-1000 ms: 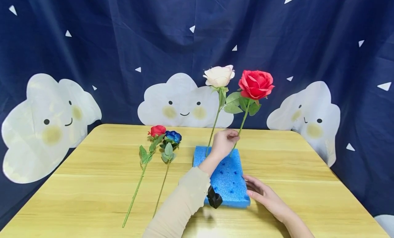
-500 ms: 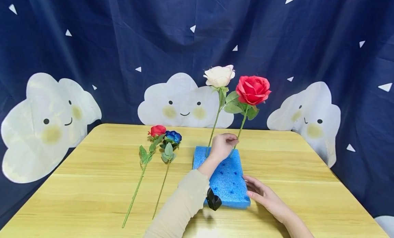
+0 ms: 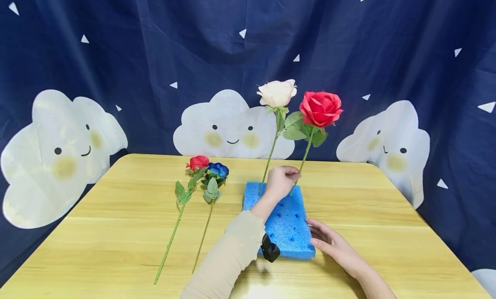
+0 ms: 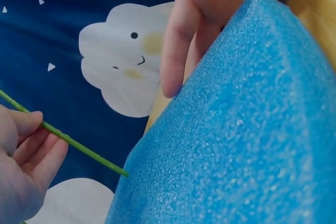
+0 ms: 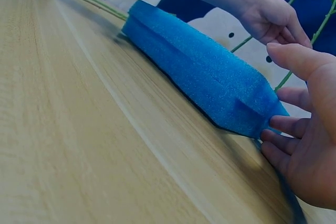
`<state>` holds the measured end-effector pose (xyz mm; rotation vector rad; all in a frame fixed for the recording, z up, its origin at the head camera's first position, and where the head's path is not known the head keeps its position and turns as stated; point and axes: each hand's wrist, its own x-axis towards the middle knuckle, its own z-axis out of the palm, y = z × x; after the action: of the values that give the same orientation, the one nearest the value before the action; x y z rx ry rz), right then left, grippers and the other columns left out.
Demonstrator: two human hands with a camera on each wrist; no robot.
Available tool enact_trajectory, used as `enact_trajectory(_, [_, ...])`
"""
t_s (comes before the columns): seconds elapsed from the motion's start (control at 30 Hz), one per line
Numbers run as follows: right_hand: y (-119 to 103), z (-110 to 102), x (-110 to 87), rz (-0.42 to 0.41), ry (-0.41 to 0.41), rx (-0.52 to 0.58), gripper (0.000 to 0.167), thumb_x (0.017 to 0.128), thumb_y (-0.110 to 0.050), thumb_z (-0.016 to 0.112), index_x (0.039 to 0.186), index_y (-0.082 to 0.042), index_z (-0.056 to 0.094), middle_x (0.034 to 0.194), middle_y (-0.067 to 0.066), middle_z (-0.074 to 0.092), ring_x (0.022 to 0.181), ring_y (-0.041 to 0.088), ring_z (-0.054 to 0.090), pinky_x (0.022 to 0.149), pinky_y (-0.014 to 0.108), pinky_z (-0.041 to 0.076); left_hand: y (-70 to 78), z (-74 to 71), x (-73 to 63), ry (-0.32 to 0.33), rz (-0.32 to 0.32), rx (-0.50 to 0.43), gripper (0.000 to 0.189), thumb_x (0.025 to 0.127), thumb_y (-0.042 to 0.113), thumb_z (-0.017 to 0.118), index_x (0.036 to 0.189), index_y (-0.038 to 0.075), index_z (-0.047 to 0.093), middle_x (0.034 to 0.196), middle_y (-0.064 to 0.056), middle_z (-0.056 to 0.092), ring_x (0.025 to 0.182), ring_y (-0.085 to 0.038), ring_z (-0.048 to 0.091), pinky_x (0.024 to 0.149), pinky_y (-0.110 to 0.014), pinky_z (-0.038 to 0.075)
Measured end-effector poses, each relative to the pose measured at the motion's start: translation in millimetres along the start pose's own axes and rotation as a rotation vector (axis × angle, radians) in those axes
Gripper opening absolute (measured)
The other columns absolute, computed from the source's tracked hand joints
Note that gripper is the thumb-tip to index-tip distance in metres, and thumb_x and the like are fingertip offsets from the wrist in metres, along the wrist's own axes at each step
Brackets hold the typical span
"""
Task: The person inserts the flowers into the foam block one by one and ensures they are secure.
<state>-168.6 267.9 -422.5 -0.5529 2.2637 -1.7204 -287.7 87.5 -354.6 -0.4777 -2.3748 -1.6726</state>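
Note:
My left hand (image 3: 282,182) pinches the green stem of a large red rose (image 3: 320,109) between thumb and fingers. The stem's lower end meets the far part of a blue foam block (image 3: 286,230), as the left wrist view shows close up (image 4: 226,114). Beside it a white rose (image 3: 277,94) stands in the same block, leaning slightly right. My right hand (image 3: 339,249) lies along the block's right side, fingers loosely bent and fingertips (image 5: 278,124) against the foam. Several small holes dot the block's top, partly hidden by my left forearm.
Left of the block, a smaller red rose (image 3: 198,162) and a blue rose (image 3: 218,170) lie on the wooden table (image 3: 116,230), stems toward me. A black wrist strap piece (image 3: 270,248) hangs over the block's near left corner. A dark blue curtain (image 3: 217,41) with clouds stands behind.
The red rose sank a little and tipped left, then came slightly back up and right. My left hand moved down slightly with its stem. The right hand stayed at the foam block.

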Motion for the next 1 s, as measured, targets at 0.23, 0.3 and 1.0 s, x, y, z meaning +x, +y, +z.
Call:
enact_trajectory(0.23, [-0.8,-0.3,0.5,0.006,-0.006,0.003,0.052,0.097,-0.01,0.045,0.142,0.007,0.024,0.144,0.03,0.023,0.116,-0.01,0.039,0.094,0.013,0.035,-0.3,0.8,1.7,0.011,0.007,0.026,0.009,0.085,0.012,0.068,0.089,0.006,0.073,0.083,-0.003,0.07,0.074,-0.012,0.065,0.061,-0.018,0.049])
enact_trajectory(0.3, [-0.8,-0.6,1.0,0.006,-0.005,0.001,0.053,0.097,-0.011,0.046,0.142,0.007,0.024,0.144,0.03,0.023,0.116,-0.01,0.039,0.094,0.013,0.035,0.6,0.7,1.9,0.007,0.008,0.029,0.008,0.085,0.012,0.068,0.088,0.006,0.072,0.082,-0.003,0.069,0.073,-0.013,0.064,0.061,-0.019,0.049])
enact_trajectory(1.0, [-1.4,0.5,0.2,0.02,0.008,0.0,0.054,0.097,-0.011,0.047,0.142,0.007,0.024,0.144,0.03,0.024,0.115,-0.01,0.04,0.093,0.013,0.035,0.6,-5.2,-5.2,-0.019,-0.001,-0.027,0.007,0.085,0.011,0.068,0.088,0.005,0.069,0.083,-0.003,0.067,0.075,-0.012,0.063,0.064,-0.019,0.049])
